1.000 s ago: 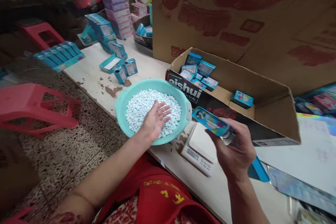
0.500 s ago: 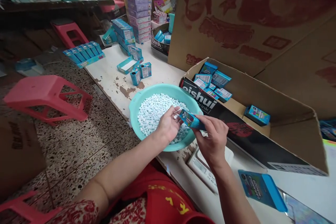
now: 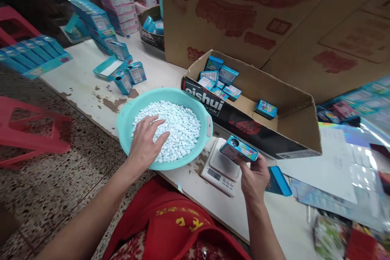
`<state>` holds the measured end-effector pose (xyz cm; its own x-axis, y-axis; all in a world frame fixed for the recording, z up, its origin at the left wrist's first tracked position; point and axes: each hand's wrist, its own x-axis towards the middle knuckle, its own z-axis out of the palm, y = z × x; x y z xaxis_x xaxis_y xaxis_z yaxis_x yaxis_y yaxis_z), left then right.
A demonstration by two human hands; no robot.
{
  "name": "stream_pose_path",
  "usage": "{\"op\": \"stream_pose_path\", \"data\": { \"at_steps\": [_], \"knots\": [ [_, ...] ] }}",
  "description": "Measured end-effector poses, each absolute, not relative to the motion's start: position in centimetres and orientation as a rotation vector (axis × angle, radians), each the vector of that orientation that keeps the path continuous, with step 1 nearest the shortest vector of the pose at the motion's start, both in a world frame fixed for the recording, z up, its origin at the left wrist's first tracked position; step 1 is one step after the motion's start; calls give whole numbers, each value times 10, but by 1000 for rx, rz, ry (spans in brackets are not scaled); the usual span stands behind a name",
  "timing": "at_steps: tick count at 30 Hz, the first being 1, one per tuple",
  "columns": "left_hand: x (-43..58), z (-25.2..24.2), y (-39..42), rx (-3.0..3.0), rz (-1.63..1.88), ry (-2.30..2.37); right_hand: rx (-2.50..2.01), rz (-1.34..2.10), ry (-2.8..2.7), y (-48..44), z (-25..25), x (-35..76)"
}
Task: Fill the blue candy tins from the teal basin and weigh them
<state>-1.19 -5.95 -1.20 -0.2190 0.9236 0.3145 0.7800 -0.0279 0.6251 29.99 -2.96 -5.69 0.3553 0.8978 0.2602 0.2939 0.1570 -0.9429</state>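
My left hand (image 3: 148, 140) rests on the white candies (image 3: 179, 130) in a turquoise basin (image 3: 164, 165), its fingers apart and partly curled. I cannot see any candy held in it. In my right hand (image 3: 255, 174) is a small blue candy box (image 3: 239, 148), tilted, with a round dark hole at its left end facing up. The box hangs above a white digital kitchen scale (image 3: 217, 174); whether it touches the weighing plate I cannot tell. Behind my right wrist lies a flat blue lid or tray (image 3: 278, 180).
A long open cardboard box (image 3: 300, 130) holds several blue candy boxes (image 3: 227, 75). Beyond the basin stand two blue boxes (image 3: 136, 73) near a shallow blue display tray (image 3: 105, 69). Stacked packs (image 3: 117, 4) rise at the back. A red stool (image 3: 33, 130) stands left; papers (image 3: 319, 164) lie right.
My left hand has left the box's opening and moved left, down onto the candies. My right hand has carried the box from the basin to above the scale. The view has turned right.
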Motion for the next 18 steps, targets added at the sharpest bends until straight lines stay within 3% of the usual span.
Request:
{"op": "stream_pose_path", "data": {
  "at_steps": [6, 13, 18],
  "knots": [
    [-6, -30, -67, 2084, 969, 2055, -1463, 724, -1049, -42, -89, 316],
    [-8, -30, -64, 2066, 943, 2012, -1394, 690, -1136, -56, -91, 331],
    [-8, -24, -64, 2014, 921, 1998, -1544, 625, -901, -67, -95, 337]
  ]
}}
